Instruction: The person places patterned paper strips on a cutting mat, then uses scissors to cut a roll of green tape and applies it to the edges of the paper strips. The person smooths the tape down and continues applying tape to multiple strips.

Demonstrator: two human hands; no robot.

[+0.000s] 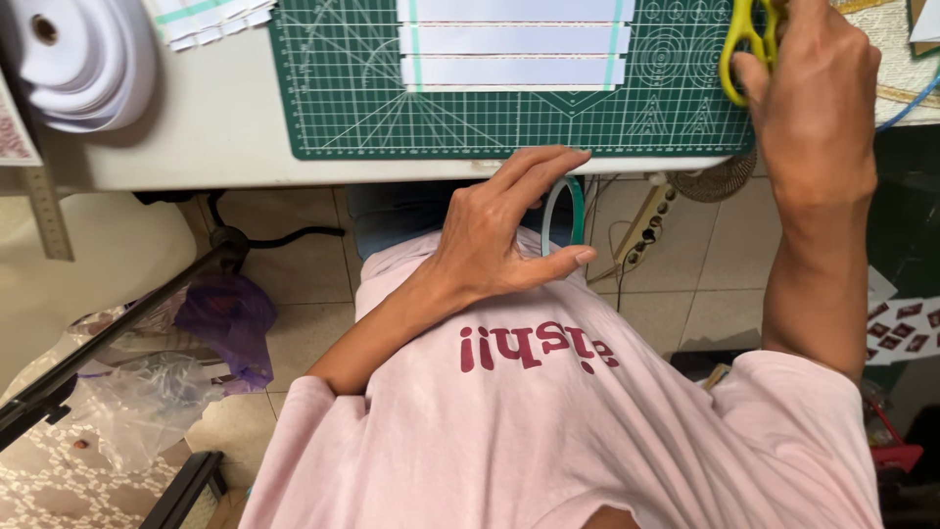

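Scissors (749, 44) with yellow-green plastic handles sit at the top right of the view, held in the right hand (813, 108), whose fingers are closed around the handle loops. The blades are hidden behind the hand and the frame's edge, so whether they are apart or together cannot be told. The scissors hover over the right end of a green cutting mat (343, 98) that lies on a pale table (215, 127).

The left hand (499, 230) hangs below the table's front edge, above the person's lap, with thumb and forefinger lightly curled around a thin teal ring (576, 211), probably a tape roll; the grip looks loose rather than tight.

On the mat, white paper strips (514, 39) lie stacked in rows, bound at each end by teal bands. A large roll of white ribbon (83, 59) rests at the table's left end.

Judging by their look, the scissors are light and rigid, with smooth handles that could slip; the loops are the safe place to hold them, away from the sharp blades.
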